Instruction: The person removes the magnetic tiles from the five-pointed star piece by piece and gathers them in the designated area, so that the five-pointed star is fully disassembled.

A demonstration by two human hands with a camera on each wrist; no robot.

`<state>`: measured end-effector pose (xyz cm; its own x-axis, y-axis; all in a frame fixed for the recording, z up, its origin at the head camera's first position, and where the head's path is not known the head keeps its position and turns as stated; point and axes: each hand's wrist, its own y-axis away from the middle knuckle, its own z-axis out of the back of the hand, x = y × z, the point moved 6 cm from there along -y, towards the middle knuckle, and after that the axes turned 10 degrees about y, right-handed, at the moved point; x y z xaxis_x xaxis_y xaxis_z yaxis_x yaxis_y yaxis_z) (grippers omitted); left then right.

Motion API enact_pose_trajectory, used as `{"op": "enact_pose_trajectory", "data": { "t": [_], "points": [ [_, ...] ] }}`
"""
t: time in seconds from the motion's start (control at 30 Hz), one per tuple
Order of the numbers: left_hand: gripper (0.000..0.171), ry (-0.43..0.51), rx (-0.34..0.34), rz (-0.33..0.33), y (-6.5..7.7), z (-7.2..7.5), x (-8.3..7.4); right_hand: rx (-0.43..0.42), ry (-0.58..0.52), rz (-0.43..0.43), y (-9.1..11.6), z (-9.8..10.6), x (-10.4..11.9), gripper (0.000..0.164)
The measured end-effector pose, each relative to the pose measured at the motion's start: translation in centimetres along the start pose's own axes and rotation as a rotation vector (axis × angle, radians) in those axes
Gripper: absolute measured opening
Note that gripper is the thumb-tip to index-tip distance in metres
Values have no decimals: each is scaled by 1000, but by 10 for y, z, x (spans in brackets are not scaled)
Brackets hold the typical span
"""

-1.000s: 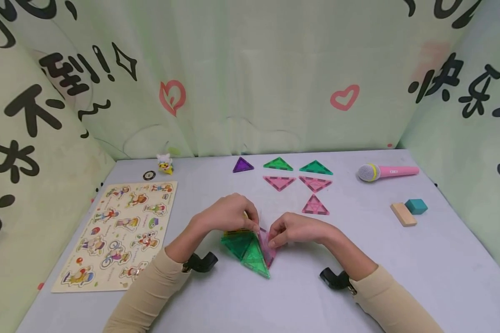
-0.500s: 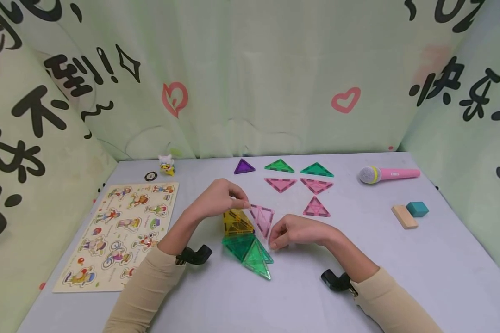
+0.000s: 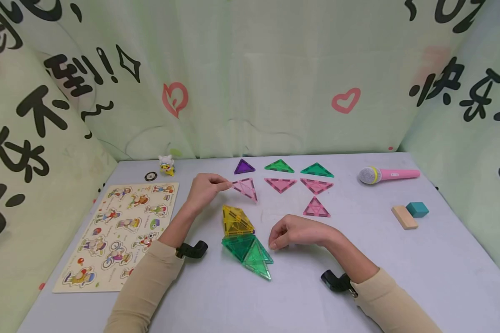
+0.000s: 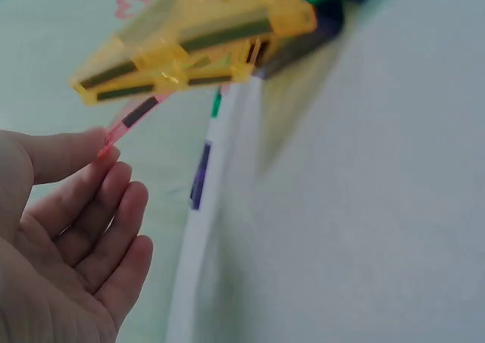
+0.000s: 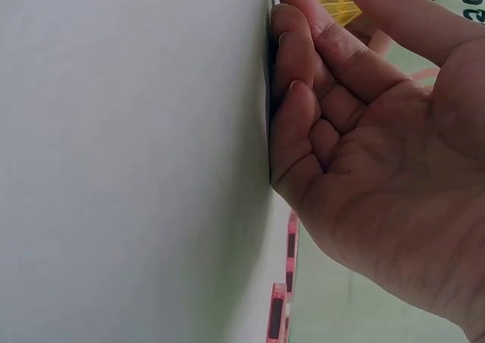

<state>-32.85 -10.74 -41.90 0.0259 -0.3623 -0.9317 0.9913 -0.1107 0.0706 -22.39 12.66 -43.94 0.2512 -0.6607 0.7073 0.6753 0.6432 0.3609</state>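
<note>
Between thumb and index finger, my left hand (image 3: 208, 188) pinches a pink triangular magnetic tile (image 3: 246, 188) by one corner, left of the other pink tiles. In the left wrist view the same pink tile (image 4: 136, 114) slants up from the fingertips, partly behind a yellow tile piece. My right hand (image 3: 297, 233) rests on the table, fingers loosely curled and holding nothing. Just left of it lies a joined shape of yellow tiles (image 3: 236, 222) and green tiles (image 3: 246, 252). In the right wrist view the right hand (image 5: 364, 123) has its finger edges against the white tabletop.
Loose triangle tiles lie at the back: a purple one (image 3: 244, 166), two green, and several pink ones (image 3: 316, 207). A picture puzzle board (image 3: 121, 236) is at left, near a small figurine (image 3: 166, 165). A pink microphone (image 3: 389, 174) and two blocks (image 3: 405, 217) lie at right.
My left hand has lifted the pink tile away from the joined shape and carried it back and left, toward the purple tile. The right hand let go of it and stays near the shape.
</note>
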Motion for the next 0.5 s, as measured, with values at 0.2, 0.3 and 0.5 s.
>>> {"op": "enact_pose_trajectory", "data": {
  "t": [0.2,0.3,0.5],
  "points": [
    [25,-17,-69,30,-7,4,18,-7,8,-6,0,0,2,12],
    [26,-33,-104,55,-9,7,24,-10,14,-15,0,-1,3,13],
    [31,-140,-174,47,-13,12,26,-15,21,-28,1,0,5,15]
  ]
}}
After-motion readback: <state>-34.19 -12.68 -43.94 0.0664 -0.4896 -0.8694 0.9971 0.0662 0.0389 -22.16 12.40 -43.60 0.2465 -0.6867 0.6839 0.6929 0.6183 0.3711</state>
